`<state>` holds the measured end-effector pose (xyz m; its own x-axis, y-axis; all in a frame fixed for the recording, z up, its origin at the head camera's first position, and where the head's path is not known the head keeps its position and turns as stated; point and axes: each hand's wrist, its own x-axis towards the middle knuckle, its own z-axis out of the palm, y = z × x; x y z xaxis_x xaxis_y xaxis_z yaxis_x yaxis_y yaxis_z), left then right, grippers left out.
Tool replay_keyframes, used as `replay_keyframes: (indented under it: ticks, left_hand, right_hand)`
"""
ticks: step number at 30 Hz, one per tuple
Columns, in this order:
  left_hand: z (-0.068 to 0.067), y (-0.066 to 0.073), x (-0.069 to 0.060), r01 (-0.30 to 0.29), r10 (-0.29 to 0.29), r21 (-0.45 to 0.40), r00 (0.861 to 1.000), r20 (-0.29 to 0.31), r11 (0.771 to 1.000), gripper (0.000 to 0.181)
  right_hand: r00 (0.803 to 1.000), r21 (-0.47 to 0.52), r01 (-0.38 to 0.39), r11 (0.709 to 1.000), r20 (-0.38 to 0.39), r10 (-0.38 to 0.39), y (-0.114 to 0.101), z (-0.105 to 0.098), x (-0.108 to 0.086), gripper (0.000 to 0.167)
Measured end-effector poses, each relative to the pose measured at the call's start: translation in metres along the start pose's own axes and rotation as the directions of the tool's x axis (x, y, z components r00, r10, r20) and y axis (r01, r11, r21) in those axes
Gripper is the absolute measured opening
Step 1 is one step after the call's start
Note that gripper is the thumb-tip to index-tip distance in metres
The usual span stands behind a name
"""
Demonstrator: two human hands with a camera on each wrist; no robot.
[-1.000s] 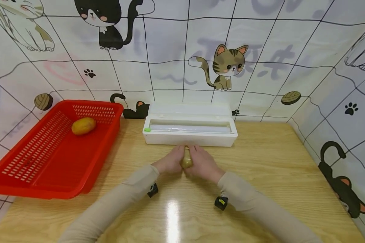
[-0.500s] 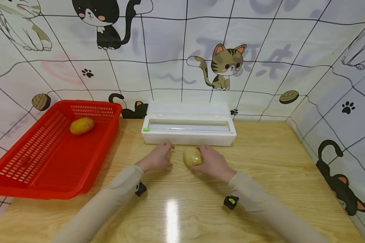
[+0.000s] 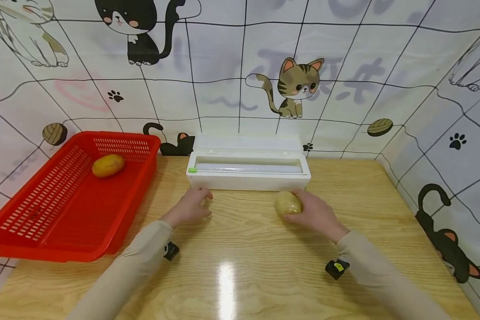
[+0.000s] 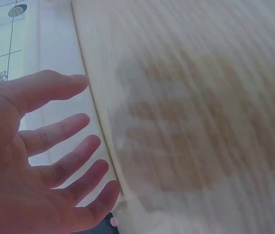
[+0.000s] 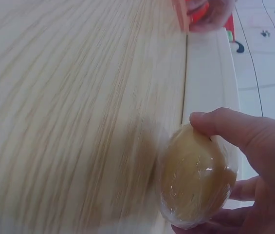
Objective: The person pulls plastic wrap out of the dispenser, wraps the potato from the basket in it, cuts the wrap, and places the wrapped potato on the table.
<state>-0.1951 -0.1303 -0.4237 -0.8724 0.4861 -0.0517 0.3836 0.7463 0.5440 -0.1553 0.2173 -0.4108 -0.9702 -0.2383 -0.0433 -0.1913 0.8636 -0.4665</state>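
A yellowish potato [image 3: 287,203] wrapped in clear film is held in my right hand [image 3: 317,214], just in front of the white box's right part. In the right wrist view, thumb and fingers curve round the wrapped potato [image 5: 193,175], and the film shines. My left hand [image 3: 189,207] holds nothing; its fingers are spread and slightly bent in the left wrist view, near the box's front left corner. The long white cling film box [image 3: 248,182] stands with its lid raised, a roll of film [image 3: 248,168] inside and a green slider [image 3: 192,170] at its left end.
A red plastic basket [image 3: 124,222] stands on the left of the wooden table [image 3: 240,249], with another yellow potato [image 3: 108,166] inside. Behind the box rises a wall covering [image 3: 224,53] with cat drawings; it continues along the right side.
Both hands were together round the wrapped potato. The left hand has let go and moved left, while the right hand has carried the potato to the right.
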Motion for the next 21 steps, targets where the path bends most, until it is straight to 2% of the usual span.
replay_keyframes:
  ticks: [15,21]
  left_hand:
    - [-0.001,-0.014,-0.007,-0.002,0.001,-0.029,1.000,-0.030,1.000,0.029]
    - [-0.001,-0.014,-0.008,0.041,-0.042,-0.024,0.999,-0.021,0.999,0.029]
  right_hand:
    - [0.986,-0.062,-0.162,0.985,-0.050,0.159,0.055,-0.029,-0.013,0.082]
    - [0.975,-0.076,-0.209,0.975,-0.097,0.201,0.075,-0.039,-0.010,0.081]
